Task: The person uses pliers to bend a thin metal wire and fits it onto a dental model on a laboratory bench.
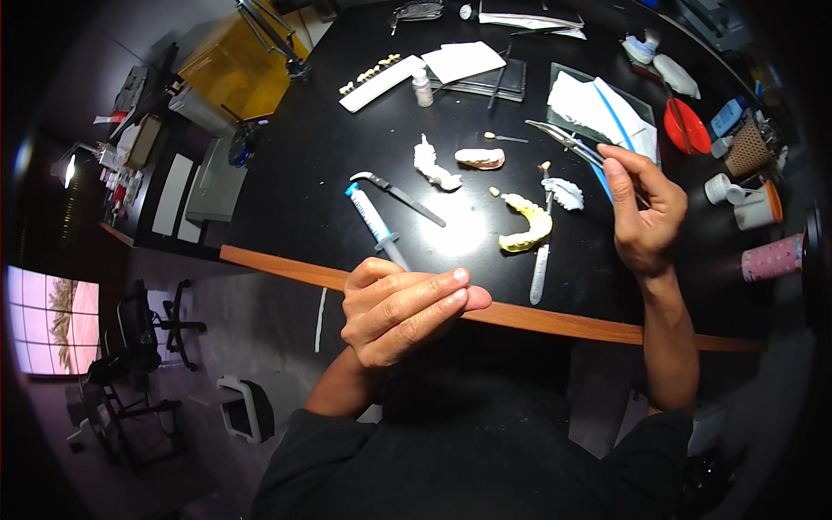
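Note:
My right hand (648, 204) holds metal tweezers (563, 137) between thumb and fingers, tips pointing up and left over the table. Their two prongs look slightly apart, with nothing clear between them. My left hand (403, 310) is closed near the table's front edge, fingers pressed together; whatever it may hold is hidden. Between the hands lies a yellow horseshoe-shaped dental arch (530, 230), with a small tooth-like piece (495, 191) beside it and a slim spatula (539, 269) to its right. A syringe with blue parts (371, 215) and dark curved tweezers (403, 199) lie beyond my left hand.
Crumpled white tissue (431, 165), a pinkish block (479, 158) and another white wad (568, 193) sit mid-table. Behind are a small bottle (422, 88), a white strip with tooth shapes (379, 84) and paper towels (589, 104). A red bowl (685, 128) and cups (752, 208) stand right.

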A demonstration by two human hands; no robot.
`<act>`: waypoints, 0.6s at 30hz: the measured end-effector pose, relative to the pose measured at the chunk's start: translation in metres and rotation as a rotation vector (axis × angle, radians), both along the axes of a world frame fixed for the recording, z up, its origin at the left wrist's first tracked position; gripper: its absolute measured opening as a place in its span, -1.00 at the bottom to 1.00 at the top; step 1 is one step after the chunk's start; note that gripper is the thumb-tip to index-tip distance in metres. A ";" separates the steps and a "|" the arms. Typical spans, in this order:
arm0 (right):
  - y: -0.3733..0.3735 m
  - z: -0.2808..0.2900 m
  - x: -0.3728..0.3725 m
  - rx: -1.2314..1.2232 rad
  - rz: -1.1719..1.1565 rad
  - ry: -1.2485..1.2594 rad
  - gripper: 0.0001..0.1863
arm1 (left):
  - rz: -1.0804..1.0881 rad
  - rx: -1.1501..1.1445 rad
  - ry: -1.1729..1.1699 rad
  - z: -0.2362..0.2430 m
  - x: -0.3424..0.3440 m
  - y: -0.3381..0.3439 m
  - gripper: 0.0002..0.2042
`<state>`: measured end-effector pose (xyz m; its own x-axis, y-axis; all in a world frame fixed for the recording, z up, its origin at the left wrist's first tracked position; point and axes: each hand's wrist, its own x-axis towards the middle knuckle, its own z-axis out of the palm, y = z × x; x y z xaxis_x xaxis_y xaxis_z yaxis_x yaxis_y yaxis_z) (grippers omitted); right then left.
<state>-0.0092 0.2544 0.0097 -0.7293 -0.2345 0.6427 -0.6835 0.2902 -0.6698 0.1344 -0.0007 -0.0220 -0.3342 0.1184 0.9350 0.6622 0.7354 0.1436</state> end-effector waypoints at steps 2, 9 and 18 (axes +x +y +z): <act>0.002 0.002 0.001 0.030 0.002 -0.002 -0.86 | 0.007 0.012 -0.006 -0.001 0.003 -0.002 -0.75; -0.003 0.002 0.004 0.040 0.006 -0.002 -0.86 | 0.057 0.059 -0.007 -0.008 0.008 -0.011 -0.80; -0.002 0.003 0.005 0.062 0.003 0.051 -0.83 | -0.113 0.624 -0.281 -0.012 0.019 0.003 -0.93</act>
